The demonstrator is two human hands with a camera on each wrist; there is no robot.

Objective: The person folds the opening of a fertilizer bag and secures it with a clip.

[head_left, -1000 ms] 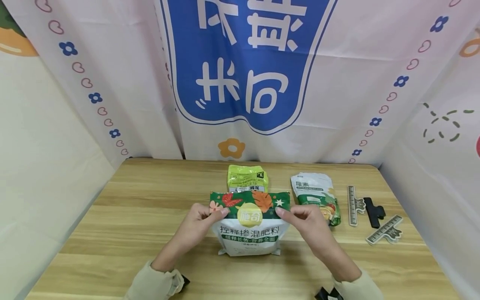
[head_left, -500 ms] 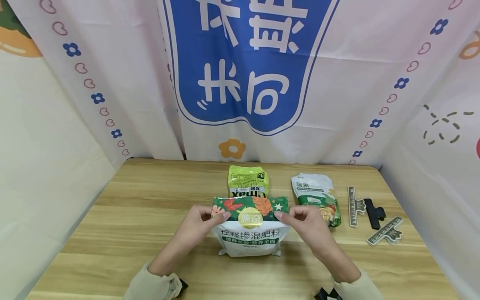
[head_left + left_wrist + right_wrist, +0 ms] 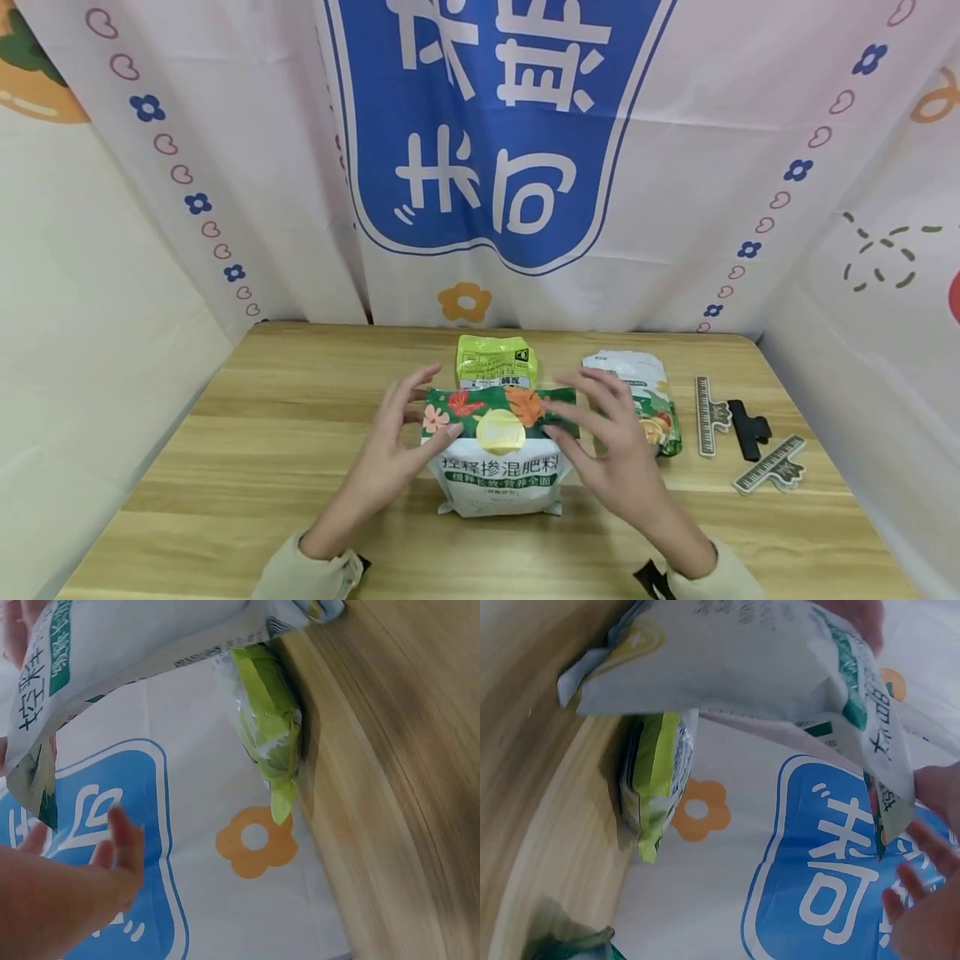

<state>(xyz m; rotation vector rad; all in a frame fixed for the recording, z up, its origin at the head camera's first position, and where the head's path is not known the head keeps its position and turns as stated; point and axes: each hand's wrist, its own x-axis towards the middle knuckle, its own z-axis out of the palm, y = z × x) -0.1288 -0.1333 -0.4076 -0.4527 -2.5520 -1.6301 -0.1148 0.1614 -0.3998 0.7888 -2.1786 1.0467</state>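
Observation:
A white and green fertilizer bag (image 3: pixel 498 479) stands upright on the table, its patterned green top band leaning toward me. My left hand (image 3: pixel 393 446) is at the band's left end, its thumb on or just over the front and the fingers spread behind the edge. My right hand (image 3: pixel 618 446) mirrors it at the right end, fingers lifted and blurred, thumb near the front. In the left wrist view the fingers (image 3: pixel 124 844) stand apart from the bag (image 3: pixel 150 652). Likewise, in the right wrist view, the fingers (image 3: pixel 922 855) are spread near the bag's top (image 3: pixel 885 742).
Behind the bag lies a lime green pouch (image 3: pixel 495 358). To its right is a white and green pouch (image 3: pixel 641 379). Farther right are a ruler-shaped clip (image 3: pixel 705 417), a black clip (image 3: pixel 750 429) and another ruler-shaped clip (image 3: pixel 768 465). A printed cloth (image 3: pixel 675 183) hangs behind the table.
Both hands pinched the bag's top band before; now their fingers have opened and spread away from it. The band dipped toward me, then rose slightly.

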